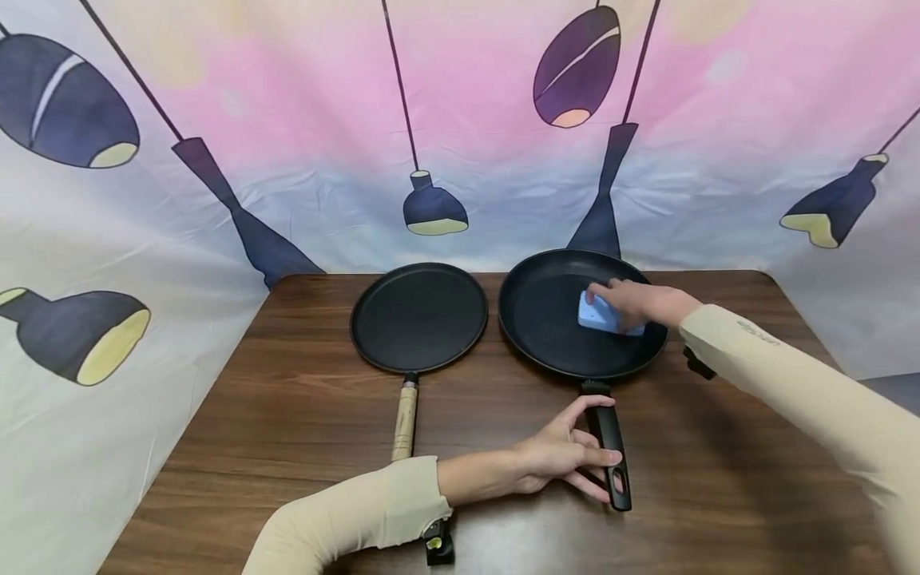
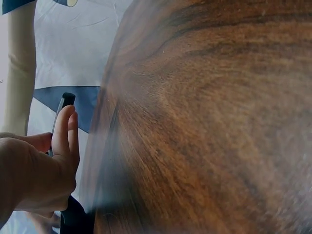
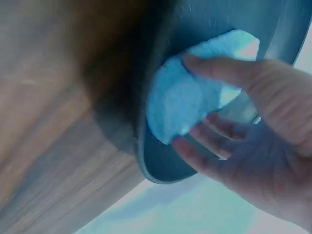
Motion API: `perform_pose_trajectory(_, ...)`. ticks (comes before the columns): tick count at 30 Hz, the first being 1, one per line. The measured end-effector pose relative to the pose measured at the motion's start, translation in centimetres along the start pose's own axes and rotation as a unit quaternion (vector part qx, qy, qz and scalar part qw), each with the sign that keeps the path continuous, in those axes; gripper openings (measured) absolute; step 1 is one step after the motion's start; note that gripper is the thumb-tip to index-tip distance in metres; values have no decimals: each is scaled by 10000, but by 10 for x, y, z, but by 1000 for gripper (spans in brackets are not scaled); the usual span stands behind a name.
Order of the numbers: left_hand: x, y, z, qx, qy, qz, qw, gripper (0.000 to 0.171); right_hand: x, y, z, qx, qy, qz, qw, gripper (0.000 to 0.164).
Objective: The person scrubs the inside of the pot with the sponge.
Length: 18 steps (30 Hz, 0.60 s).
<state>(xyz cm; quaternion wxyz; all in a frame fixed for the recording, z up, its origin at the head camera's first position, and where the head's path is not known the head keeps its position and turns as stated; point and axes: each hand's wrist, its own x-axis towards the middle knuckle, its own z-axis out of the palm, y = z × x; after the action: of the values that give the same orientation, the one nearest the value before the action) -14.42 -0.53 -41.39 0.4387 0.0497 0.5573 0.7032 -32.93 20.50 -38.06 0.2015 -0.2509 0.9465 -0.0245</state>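
A deep black frying pan [image 1: 546, 319] sits at the back right of the table, its black handle [image 1: 611, 435] pointing toward me. My left hand [image 1: 557, 455] grips that handle between thumb and fingers; the left wrist view shows the handle's end [image 2: 68, 99] past the fingertips. Inside the pan my right hand [image 1: 640, 303] holds a light blue sponge [image 1: 595, 313] against the inner surface. In the right wrist view the thumb lies on one side of the sponge [image 3: 180, 102] and the other fingers on its opposite edge.
A flat black griddle pan [image 1: 420, 315] with a wooden handle [image 1: 406, 419] lies left of the frying pan, its handle end hidden behind my left sleeve. Both stand on a brown wooden table [image 1: 287, 399]. A lamp-patterned cloth [image 1: 331, 120] hangs behind the table.
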Motion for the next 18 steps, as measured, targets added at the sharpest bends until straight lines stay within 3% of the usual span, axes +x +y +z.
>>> perform_pose_trajectory(4, -1, 1, -3, 41, 12, -32, 10000, 64, -20, -17, 8, 178, -256, -340, 9989, 58)
perform_pose_trajectory(8, -1, 3, -5, 67, 18, -70, 10000, 65, -21, -27, 17, 331, 117, -942, 9949, 59)
perform_pose_trajectory(13, 0, 4, -4, 71, 1, -123, 9999, 64, 2, -30, 15, -294, 863, -1343, 9867, 62)
perform_pose_trajectory(18, 1, 2, -1, 99, 16, -42, 9999, 64, 34, -10, -4, -1114, 1548, -907, 9774, 59)
